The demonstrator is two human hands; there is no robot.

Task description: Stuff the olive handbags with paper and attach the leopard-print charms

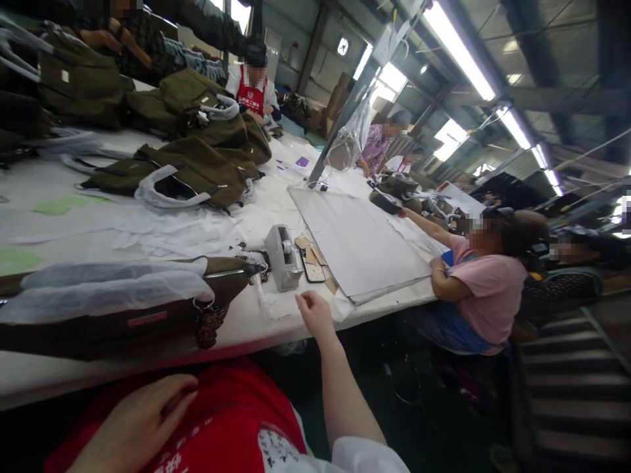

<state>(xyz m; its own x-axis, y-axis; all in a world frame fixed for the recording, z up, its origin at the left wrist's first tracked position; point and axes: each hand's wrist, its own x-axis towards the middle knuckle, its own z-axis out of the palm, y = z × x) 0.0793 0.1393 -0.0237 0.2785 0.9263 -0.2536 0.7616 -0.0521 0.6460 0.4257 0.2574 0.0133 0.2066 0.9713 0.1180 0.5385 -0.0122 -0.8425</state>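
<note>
My left hand (148,414) hovers over the red apron (221,420) at the lower left, its fingers bent; whether it holds anything is hidden. My right hand (315,314) is at the table's front edge, just in front of the grey tape dispenser (284,258), its fingers curled together; anything between them is too small to make out. Beside the dispenser lie a phone (314,270) and small brown pieces (309,248). A dark olive bag (167,322) with wrapped handles (113,289) and a leopard-print tassel (210,325) lies on the table in front of me.
More olive bags (182,167) are heaped at the back left. A large white board (359,243) lies right of the dispenser, near a metal post (345,98). A person in pink (486,289) sits at the right; others work farther back.
</note>
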